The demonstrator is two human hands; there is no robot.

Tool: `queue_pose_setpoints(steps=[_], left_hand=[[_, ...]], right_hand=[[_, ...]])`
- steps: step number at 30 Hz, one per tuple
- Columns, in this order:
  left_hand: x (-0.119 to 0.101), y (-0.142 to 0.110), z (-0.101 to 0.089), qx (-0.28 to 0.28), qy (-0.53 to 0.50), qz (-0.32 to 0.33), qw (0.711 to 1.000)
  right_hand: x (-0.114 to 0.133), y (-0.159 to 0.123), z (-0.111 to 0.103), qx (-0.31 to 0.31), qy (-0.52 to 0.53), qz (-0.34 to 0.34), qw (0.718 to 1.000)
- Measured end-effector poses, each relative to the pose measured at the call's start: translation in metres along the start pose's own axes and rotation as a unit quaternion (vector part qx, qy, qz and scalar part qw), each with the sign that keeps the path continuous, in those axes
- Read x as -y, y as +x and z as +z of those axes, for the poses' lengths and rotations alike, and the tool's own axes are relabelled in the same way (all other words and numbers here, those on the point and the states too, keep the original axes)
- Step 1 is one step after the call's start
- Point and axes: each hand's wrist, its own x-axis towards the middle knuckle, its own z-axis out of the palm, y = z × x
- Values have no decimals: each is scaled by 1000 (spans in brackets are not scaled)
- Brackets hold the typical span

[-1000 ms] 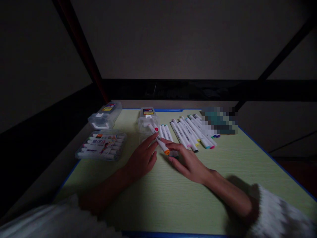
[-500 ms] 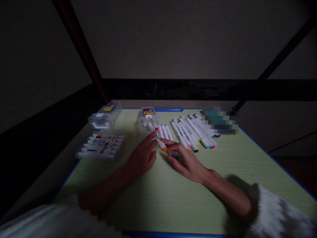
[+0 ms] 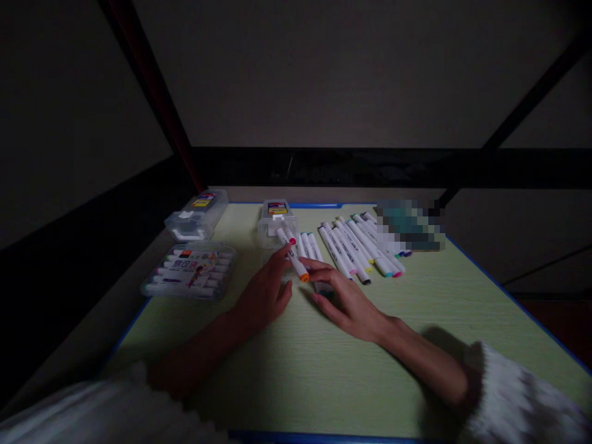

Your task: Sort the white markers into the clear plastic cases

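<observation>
A white marker with an orange end (image 3: 293,260) lies slanted between my hands, over what looks like a clear plastic case partly hidden beneath. The fingers of my left hand (image 3: 266,293) reach along its left side, by a red marker end (image 3: 291,241), with the thumb held apart. My right hand (image 3: 351,302) has its fingertips against the orange end, fingers stretched and thumb spread away. Neither hand is wrapped round the marker. Behind my right fingers lie a few white markers (image 3: 311,246), their near ends partly covered.
To the right lies a row of white markers (image 3: 351,246) with coloured ends, beside a blurred green flat object (image 3: 409,225). A filled marker case (image 3: 189,271) is at left. Two clear boxes, one far left (image 3: 197,216) and one central (image 3: 277,213), stand farther back on the table (image 3: 300,382).
The orange-ended marker has shifted slightly left, with my right fingertips following its end. My left hand stays almost in place.
</observation>
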Motion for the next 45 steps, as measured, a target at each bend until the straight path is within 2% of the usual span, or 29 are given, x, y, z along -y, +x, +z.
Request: queue_pose_setpoints(steps=[10,26,33,45], left_hand=[[-1,0,0,2,-23,-21,1000],[3,-2,3,-15,11,13,1000],[-2,0,1,-4,39,-26,999],[-2,0,0,4,32,-41,999]], right_hand=[[0,1,0,18,-6,6,1000],[-1,2,1,34,-37,10,999],[-2,2,3,48,-55,5,997],[-2,5,2,60,-72,3,996]])
